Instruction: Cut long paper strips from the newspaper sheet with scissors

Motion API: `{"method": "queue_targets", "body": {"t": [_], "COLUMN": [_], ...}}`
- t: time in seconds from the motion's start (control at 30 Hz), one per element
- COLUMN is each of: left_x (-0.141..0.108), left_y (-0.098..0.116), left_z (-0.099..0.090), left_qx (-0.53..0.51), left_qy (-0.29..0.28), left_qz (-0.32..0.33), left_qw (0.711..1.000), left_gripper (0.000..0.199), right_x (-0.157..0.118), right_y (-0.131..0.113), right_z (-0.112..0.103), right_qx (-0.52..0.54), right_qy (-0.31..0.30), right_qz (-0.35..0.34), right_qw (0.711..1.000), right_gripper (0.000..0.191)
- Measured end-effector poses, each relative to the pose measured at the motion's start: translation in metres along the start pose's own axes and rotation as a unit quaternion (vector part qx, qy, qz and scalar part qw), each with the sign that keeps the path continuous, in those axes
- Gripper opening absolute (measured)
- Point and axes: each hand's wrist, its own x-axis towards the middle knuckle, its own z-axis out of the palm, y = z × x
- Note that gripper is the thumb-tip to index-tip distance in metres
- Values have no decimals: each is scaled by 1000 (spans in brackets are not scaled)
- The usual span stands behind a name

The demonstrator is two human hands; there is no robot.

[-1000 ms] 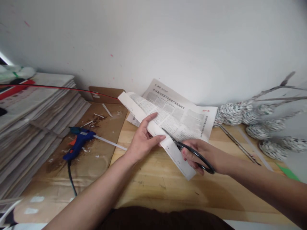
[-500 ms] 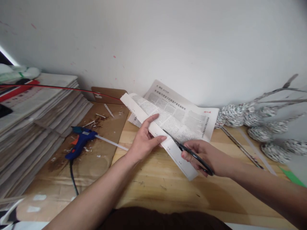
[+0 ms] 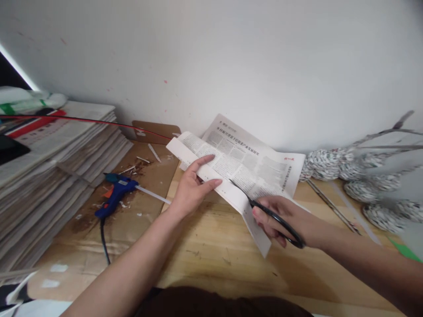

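Observation:
My left hand (image 3: 193,187) pinches a folded newspaper sheet (image 3: 233,165) near its white margin, thumb on top and fingers on the printed side. My right hand (image 3: 280,215) is closed around the black handles of a pair of scissors (image 3: 272,214). The dark blades lie along the paper between margin and print, their tip pointing at my left hand. To the right of the cut a white strip (image 3: 256,231) of the margin bends down toward me. The lower handle is partly hidden by my fingers.
A blue glue gun (image 3: 115,193) lies on cardboard (image 3: 139,237) at the left, with scraps around it. Behind it rises a tall newspaper stack (image 3: 62,171). Woven paper balls (image 3: 325,165) with twigs stand at the right, near a thin rod (image 3: 333,206). A white wall (image 3: 231,57) closes the back.
The scissors have shifted slightly right and down against the sheet. The margin strip now folds down more sharply. My left hand still grips the sheet, slightly further left.

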Motion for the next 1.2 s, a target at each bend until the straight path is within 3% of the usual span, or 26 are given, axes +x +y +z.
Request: {"method": "queue_targets", "body": {"t": [0.17, 0.4, 0.93, 1.2], "left_x": [-1, 1, 0, -3], "left_y": [3, 3, 4, 7], "left_z": [1, -1, -3, 0], "left_qx": [6, 6, 34, 6], "left_qy": [-15, -14, -19, -49], "left_qz": [5, 10, 10, -26], "left_qw": [1000, 1000, 999, 998], "left_gripper": [71, 74, 75, 78], "right_x": [4, 2, 2, 5], "right_y": [-11, -19, -6, -26], "right_z": [-4, 0, -6, -3], "right_qx": [-9, -14, -46, -75], "right_qy": [-24, -2, 16, 4], "right_qz": [3, 33, 34, 34], "right_qw": [1000, 999, 998, 997], "right_gripper": [62, 67, 49, 55]}}
